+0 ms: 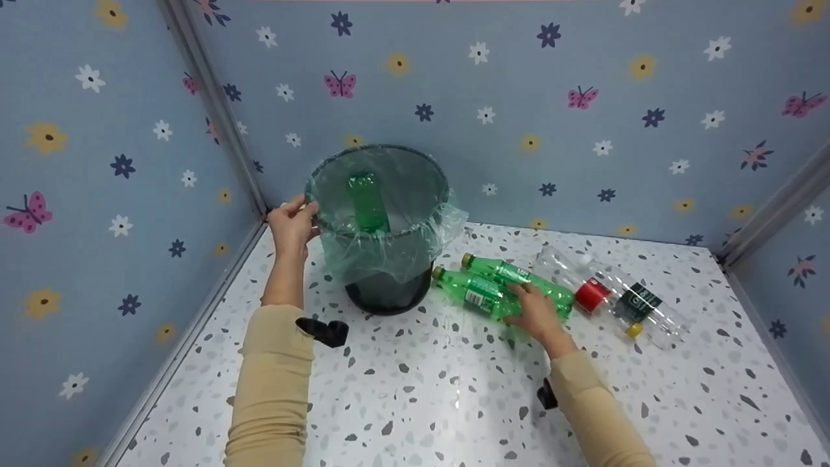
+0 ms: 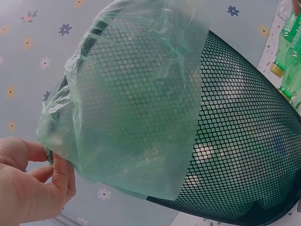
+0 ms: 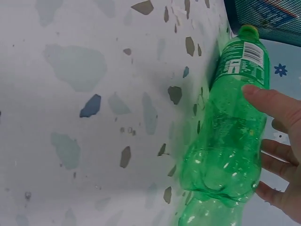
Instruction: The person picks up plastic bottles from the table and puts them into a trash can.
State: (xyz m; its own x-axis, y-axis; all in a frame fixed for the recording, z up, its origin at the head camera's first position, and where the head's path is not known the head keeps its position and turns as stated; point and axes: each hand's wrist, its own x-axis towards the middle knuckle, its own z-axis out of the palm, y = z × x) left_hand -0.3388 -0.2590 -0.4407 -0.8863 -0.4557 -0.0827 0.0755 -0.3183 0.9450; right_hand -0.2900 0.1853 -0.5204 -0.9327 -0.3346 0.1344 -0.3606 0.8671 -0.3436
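Note:
A black mesh bin point(image 1: 389, 295) stands upright, lined with a thin green plastic bag point(image 1: 363, 256) folded over its rim. My left hand point(image 1: 292, 224) pinches the bag at the rim's left side, thumb and fingers around the edge in the left wrist view point(image 2: 35, 188). Inside the bin leans a green bottle point(image 1: 367, 201). Two more green plastic bottles lie side by side on the floor. My right hand point(image 1: 537, 311) is at the nearer bottle point(image 1: 476, 292); in the right wrist view its thumb lies on this bottle point(image 3: 230, 122), and its fingers pass behind it. The farther bottle point(image 1: 554, 295) lies alongside.
Right of the green bottles lie clear plastic bottles, one with a red label point(image 1: 591, 296), another with a dark label point(image 1: 639, 301). Flowered panels point(image 1: 506, 143) enclose the speckled white floor point(image 1: 421, 402) behind and on both sides. The bin stands near the left corner.

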